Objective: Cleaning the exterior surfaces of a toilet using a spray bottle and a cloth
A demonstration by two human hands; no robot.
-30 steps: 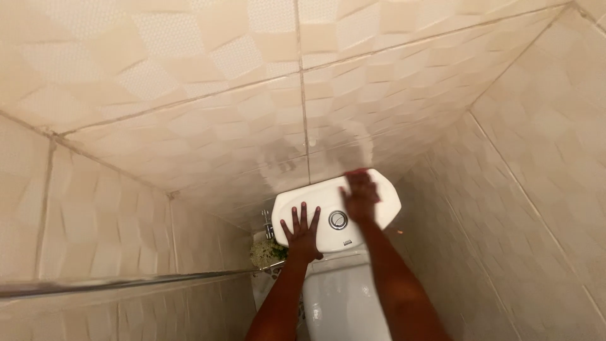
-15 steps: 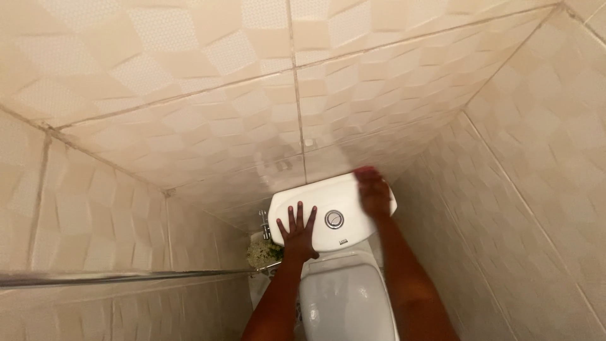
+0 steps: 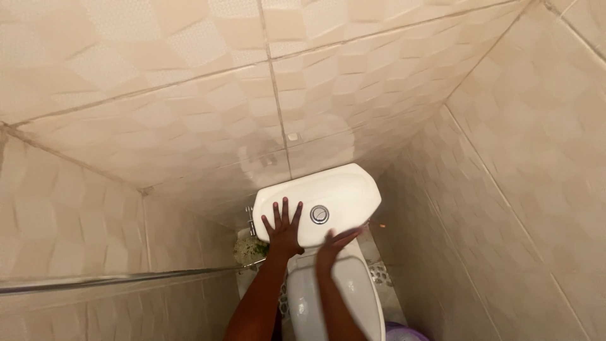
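Observation:
A white toilet tank lid (image 3: 344,192) with a round chrome flush button (image 3: 319,214) sits against the tiled back wall. My left hand (image 3: 281,226) lies flat on the lid's left part, fingers spread. My right hand (image 3: 339,242) is at the lid's front edge, just right of the button, fingers loosely apart and blurred; nothing shows in it. Below both arms is the closed white toilet seat cover (image 3: 344,297).
Beige patterned tiles cover the back wall (image 3: 221,107) and the right wall (image 3: 524,189). A chrome rail (image 3: 95,282) runs across the lower left. A metal water valve (image 3: 250,218) and a greenish clump (image 3: 249,249) sit left of the tank. A purple object (image 3: 404,331) shows at the bottom.
My right hand has left the far right end of the tank lid and come down to its front edge near the button. The left hand stays flat on the lid. The view shifted slightly.

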